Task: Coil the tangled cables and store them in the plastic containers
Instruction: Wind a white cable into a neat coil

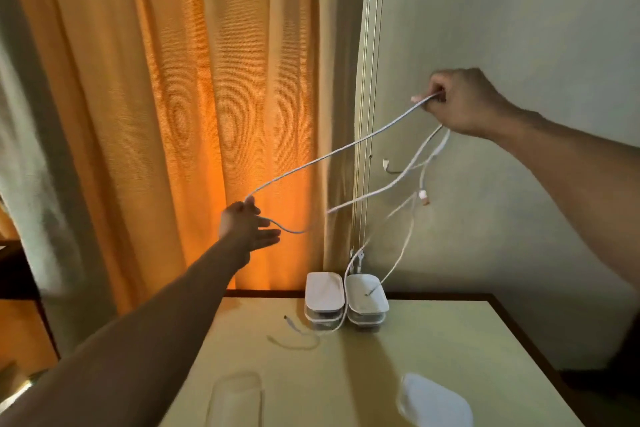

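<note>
A blurred clear plastic container [235,399] and a loose white lid [433,399] sit at the near edge of the pale table [433,340]. Above, the left hand [247,224] pinches a white cable [332,154] (other fingers spread), stretched up to the right hand [464,100], fisted round tangled strands [412,180] that dangle toward two stacks of white-lidded plastic containers [323,291] at the table's far edge.

Table [433,340] with containers [366,295], loose cable [294,345]

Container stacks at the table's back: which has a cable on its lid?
The right stack; a white cable hangs onto its lid. The left stack's lid is bare.
</note>
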The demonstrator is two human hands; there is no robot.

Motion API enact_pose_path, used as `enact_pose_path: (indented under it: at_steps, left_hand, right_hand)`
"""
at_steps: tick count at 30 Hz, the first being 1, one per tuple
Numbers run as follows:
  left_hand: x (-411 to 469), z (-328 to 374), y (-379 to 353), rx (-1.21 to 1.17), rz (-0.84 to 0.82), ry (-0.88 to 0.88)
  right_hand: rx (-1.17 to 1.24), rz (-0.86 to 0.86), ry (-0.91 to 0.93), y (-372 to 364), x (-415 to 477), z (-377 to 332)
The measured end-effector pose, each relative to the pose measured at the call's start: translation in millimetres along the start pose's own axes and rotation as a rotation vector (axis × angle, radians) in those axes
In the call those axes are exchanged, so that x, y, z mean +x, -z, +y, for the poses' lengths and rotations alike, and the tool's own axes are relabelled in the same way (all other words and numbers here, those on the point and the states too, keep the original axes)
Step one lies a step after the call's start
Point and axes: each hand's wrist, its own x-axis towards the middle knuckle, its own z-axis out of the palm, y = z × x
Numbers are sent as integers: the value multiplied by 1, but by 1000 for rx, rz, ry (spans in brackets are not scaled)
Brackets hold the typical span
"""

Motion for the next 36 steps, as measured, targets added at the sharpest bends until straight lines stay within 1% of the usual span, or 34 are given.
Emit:
enact_pose_path:
  at_steps: [2,5,9,11,12,13,15,17,19,21,22,24,26,27,29,30,31,32,33,34,35,36]
  left_hand:
    - [8,14,9,-29,53,-55]
    - [14,38,14,-25,67,-126]
    - [21,72,15,-35,87,-250]
    - [19,86,11,96,182,-339]
    - [15,92,8,133,204,-357]
    - [14,96,5,143,184,-362]
    - [11,99,-4,136,87,-331]
    - [6,98,-16,173,31,-295]
    - [2,94,-30,300,-1,-275]
    - [-5,90,-44,427,-58,-299]
    - [-8,86,-50,492,-93,-327]
    - [-14,73,-60,727,-141,-371]
    - [-16,54,-68,968,-72,-432]
    - [-17,46,-71,1030,-27,-452]
    - [-19,29,-73,1116,39,-419]
    - [-22,22,-72,1163,79,-402]
    - [-27,12,-70,1213,139,-430]
    - [-34,3,-67,1224,207,-534]
    - [-42,-8,-64,1180,244,-691]
    - [-54,-18,-63,1066,226,-853]
    - [-67,-29,-64,925,138,-954]
    - [-79,-41,-68,802,3,-966]
  right_hand:
    - [-153,-122,94,-3,-12,11]
    - [-178,-219,104,-13,-22,24]
    - [-109,-343,-18,-29,-45,34]
    - [-60,-378,-103,-43,-60,35]
    - [-26,-385,-147,-51,-68,34]
    - [18,-385,-191,-57,-75,32]
    - [105,-387,-293,-72,-87,26]
    - [202,-469,-411,-86,-97,17]
    - [282,-580,-450,-98,-104,10]
    - [333,-631,-445,-108,-109,5]
    - [388,-631,-460,-112,-112,2]
    - [516,-601,-526,-119,-113,-4]
    - [636,-525,-620,-127,-110,-9]
    - [683,-471,-671,-131,-109,-11]
    - [756,-382,-791,-138,-106,-14]
    - [795,-354,-848,-139,-105,-15]
    - [839,-334,-884,-139,-104,-16]
    - [879,-322,-909,-138,-103,-18]
    - [918,-320,-929,-138,-103,-19]
    - [961,-319,-948,-139,-102,-20]
    - [1009,-320,-962,-140,-102,-21]
    - [1047,-324,-968,-140,-102,-24]
